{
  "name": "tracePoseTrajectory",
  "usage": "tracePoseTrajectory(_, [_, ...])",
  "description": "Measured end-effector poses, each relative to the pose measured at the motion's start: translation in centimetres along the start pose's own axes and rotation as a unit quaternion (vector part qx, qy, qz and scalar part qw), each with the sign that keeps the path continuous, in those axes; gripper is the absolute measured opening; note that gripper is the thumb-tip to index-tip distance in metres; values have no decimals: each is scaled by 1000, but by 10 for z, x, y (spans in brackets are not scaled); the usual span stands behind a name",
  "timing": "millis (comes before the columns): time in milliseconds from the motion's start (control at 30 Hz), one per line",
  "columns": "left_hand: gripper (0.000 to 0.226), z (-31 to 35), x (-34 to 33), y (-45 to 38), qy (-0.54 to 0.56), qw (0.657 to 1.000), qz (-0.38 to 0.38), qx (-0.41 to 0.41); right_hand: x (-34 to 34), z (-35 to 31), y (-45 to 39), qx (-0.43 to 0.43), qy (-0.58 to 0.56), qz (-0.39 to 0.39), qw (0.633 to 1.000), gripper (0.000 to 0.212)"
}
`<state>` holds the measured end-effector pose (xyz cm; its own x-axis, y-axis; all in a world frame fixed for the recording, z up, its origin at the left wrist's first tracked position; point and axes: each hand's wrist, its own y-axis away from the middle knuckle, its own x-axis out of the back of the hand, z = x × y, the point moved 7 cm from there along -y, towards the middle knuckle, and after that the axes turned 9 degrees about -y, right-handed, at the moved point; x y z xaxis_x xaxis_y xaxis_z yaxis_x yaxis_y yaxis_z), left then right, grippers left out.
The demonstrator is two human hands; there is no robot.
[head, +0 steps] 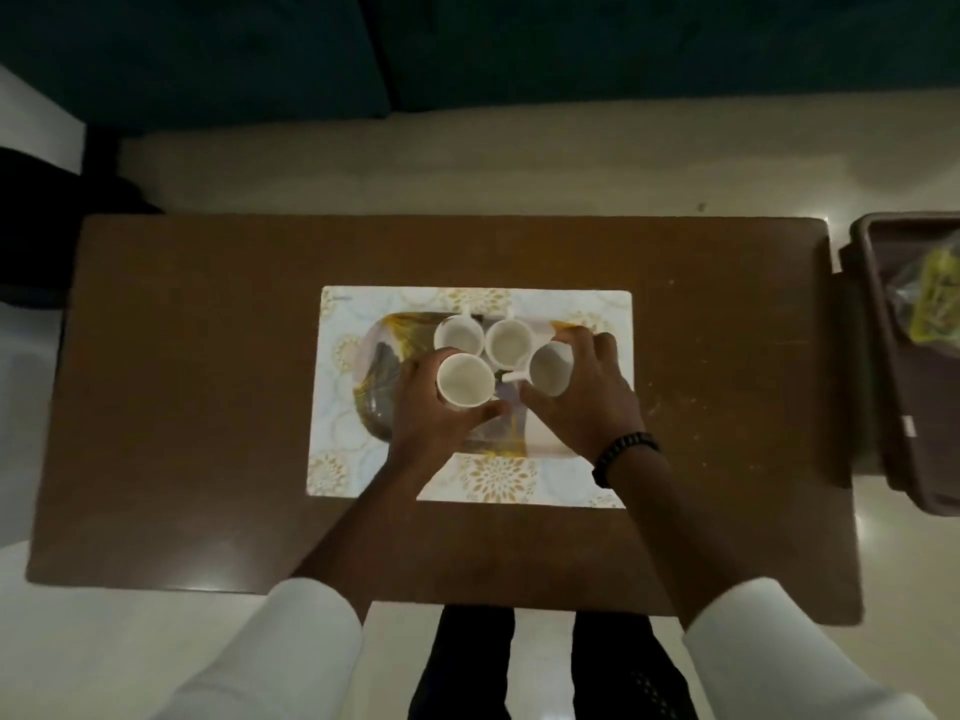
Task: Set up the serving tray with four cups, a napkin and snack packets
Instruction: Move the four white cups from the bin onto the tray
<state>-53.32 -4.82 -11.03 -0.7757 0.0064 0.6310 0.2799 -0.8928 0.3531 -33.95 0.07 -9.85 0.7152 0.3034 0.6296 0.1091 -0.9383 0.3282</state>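
A patterned serving tray (pixel 370 379) lies on a white floral placemat (pixel 332 459) in the middle of the brown table (pixel 208 356). Two white cups stand upright at the tray's far side, one on the left (pixel 458 335) and one on the right (pixel 508 344). My left hand (pixel 431 423) grips a third white cup (pixel 465 380) from the side, above the tray. My right hand (pixel 587 392) holds a fourth white cup (pixel 549 374), tilted so its handle points left. A white napkin (pixel 543 433) and clear snack packets (pixel 384 366) lie on the tray under my hands.
A brown plastic bin (pixel 883 366) stands off the table's right end with a yellow-green packet (pixel 935 298) inside. A dark sofa (pixel 467 49) runs along the far side. My legs are at the table's near edge.
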Motion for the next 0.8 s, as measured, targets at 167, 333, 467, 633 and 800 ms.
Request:
tracePoseTrajectory(167, [69,-34,9,10,52,998,-29,25,-35,-10,11,4,43,-24,999,73])
tracePoseTrajectory(333, [75,-44,2,6,25,997,-65,-15,-55,-4,13,20,69,-43,996,66])
tracePoseTrajectory(467, [77,-52,-8,-4,7,995,-97,-27,-67,-3,13,71,110,-74,989,66])
tracePoseTrajectory(633, [81,-58,-18,-25,-37,979,-193,-48,-76,-7,10,126,126,-112,978,67])
tracePoseTrajectory(800, [78,-59,-10,-35,-54,979,-183,-70,-72,-1,12,128,111,-83,982,65])
